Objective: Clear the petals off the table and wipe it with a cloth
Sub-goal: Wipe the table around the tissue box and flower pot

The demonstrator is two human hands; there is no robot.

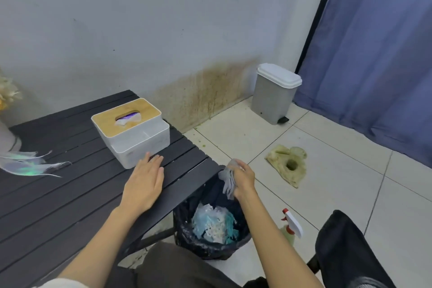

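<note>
The right hand (pixel 243 179) grips a grey cloth (pixel 228 181) at 3 o'clock from the left hand (pixel 145 184), lying flat and open on the desk (pixel 70 194).

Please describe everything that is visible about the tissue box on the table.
The tissue box is a white rectangular container, plastic by its look, with a light wooden lid. A white tissue sticks out of the lid's oval slot. An open compartment runs along its front side. It stands upright near the right end of the dark slatted table. The fingertips of the left hand lie just beside its near corner.
</note>
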